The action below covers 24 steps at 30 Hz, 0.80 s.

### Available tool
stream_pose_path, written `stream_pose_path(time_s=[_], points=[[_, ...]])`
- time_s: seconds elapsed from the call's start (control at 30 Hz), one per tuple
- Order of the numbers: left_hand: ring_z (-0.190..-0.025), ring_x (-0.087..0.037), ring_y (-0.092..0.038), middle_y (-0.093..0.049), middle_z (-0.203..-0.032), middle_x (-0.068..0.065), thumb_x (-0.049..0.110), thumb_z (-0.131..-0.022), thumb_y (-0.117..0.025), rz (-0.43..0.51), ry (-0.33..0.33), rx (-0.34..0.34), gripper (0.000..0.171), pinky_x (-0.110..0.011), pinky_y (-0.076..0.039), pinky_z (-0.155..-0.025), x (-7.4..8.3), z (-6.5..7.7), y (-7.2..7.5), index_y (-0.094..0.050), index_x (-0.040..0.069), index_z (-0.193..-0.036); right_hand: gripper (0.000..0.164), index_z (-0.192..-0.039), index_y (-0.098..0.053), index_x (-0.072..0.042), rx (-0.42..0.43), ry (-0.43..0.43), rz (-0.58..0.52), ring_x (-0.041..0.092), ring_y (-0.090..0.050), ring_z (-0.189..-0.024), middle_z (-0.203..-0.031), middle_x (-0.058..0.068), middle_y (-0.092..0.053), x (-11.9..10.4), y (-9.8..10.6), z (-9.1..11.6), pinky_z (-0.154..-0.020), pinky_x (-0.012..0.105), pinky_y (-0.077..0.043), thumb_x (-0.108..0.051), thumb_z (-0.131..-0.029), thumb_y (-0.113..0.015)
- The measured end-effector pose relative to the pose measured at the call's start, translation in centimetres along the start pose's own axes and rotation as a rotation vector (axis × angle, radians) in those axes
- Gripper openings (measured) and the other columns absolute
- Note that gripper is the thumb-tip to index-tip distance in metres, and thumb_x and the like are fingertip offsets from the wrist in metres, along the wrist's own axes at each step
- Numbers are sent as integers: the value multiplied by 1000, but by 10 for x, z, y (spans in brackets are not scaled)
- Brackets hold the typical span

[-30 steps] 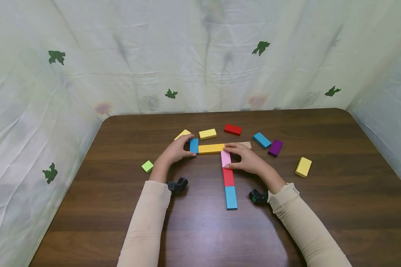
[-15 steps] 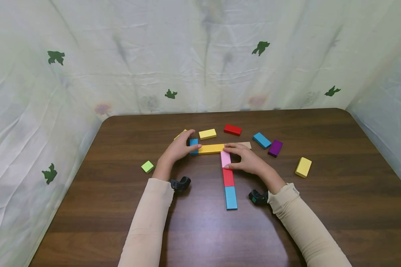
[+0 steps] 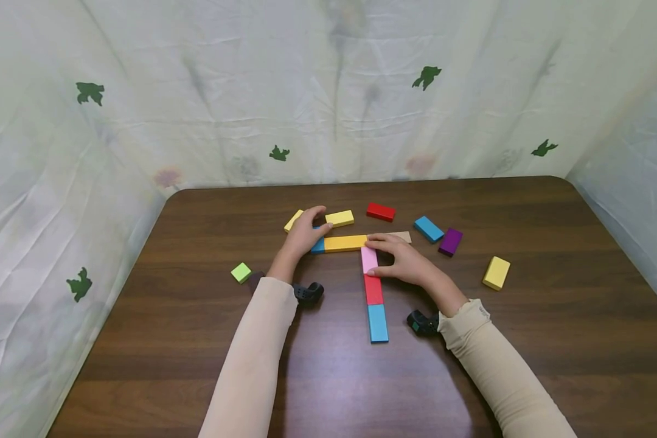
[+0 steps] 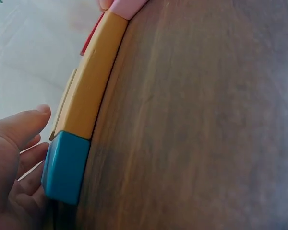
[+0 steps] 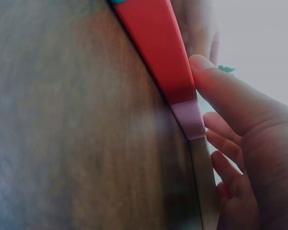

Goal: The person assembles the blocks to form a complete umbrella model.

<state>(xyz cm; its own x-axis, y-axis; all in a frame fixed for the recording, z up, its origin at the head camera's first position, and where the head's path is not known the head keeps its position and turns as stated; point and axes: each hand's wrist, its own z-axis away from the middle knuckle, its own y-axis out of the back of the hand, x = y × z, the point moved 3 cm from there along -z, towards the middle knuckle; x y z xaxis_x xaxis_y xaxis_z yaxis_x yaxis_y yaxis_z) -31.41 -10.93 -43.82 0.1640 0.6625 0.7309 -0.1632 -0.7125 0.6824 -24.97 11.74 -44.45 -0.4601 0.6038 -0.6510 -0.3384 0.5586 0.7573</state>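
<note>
Wooden blocks lie end to end in a T-like shape: a blue block [image 3: 318, 246], an orange block [image 3: 345, 243] and a beige block [image 3: 402, 236] across, with a pink block [image 3: 369, 260], a red block [image 3: 373, 291] and a light blue block [image 3: 378, 323] running toward me. My left hand [image 3: 305, 231] hovers over the left blue block, fingers spread, thumb and fingertips near a loose yellow block [image 3: 342, 218]. It partly hides the blue one. At the pink block, my right hand [image 3: 402, 258] rests its thumb by the red joint, fingertips by the orange end.
Loose blocks lie around the dark wooden table [image 3: 197, 365]: a second yellow block [image 3: 292, 221], a red one [image 3: 380, 212], a blue one [image 3: 429, 229], a purple one [image 3: 450, 241], a third yellow one [image 3: 496, 272] and a green one [image 3: 241, 272]. A pale curtain [image 3: 328, 91] hangs behind.
My left hand has let go of the left blue block and moved right and farther back, toward a loose yellow block. The right hand stays where it was.
</note>
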Motion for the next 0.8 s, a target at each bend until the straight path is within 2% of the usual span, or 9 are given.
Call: stream_pose_path(time_s=[0.33, 0.53, 0.8], points=[[-114, -22, -44, -51, -122, -11, 23, -88, -59, -86, 0, 26, 43, -34, -33, -96, 4, -6, -4, -51, 5, -127, 68, -131, -48, -9, -2, -3, 6, 25, -29, -125, -135, 6, -39, 0, 0, -1, -100, 46, -26, -43, -76, -69], [-107, -23, -48, -53, -116, -11, 20, -88, -60, -94, -3, 56, 37, -35, -37, -92, 5, -5, -5, -56, 5, -121, 69, -131, -48, -9, 1, -3, 5, 25, -29, -125, -136, 6, -39, 1, -1, 0, -100, 45, -26, -44, -75, -69], [-105, -25, -48, -53, -114, -13, 20, -88, -59, -88, 25, 133, 34, -36, -38, -90, 1, -6, -3, -57, 3, -118, 68, -130, -49, -9, 9, 7, 4, 25, -29, -125, -135, 6, -39, 1, -1, 1, -100, 45, -26, -43, -75, -69]])
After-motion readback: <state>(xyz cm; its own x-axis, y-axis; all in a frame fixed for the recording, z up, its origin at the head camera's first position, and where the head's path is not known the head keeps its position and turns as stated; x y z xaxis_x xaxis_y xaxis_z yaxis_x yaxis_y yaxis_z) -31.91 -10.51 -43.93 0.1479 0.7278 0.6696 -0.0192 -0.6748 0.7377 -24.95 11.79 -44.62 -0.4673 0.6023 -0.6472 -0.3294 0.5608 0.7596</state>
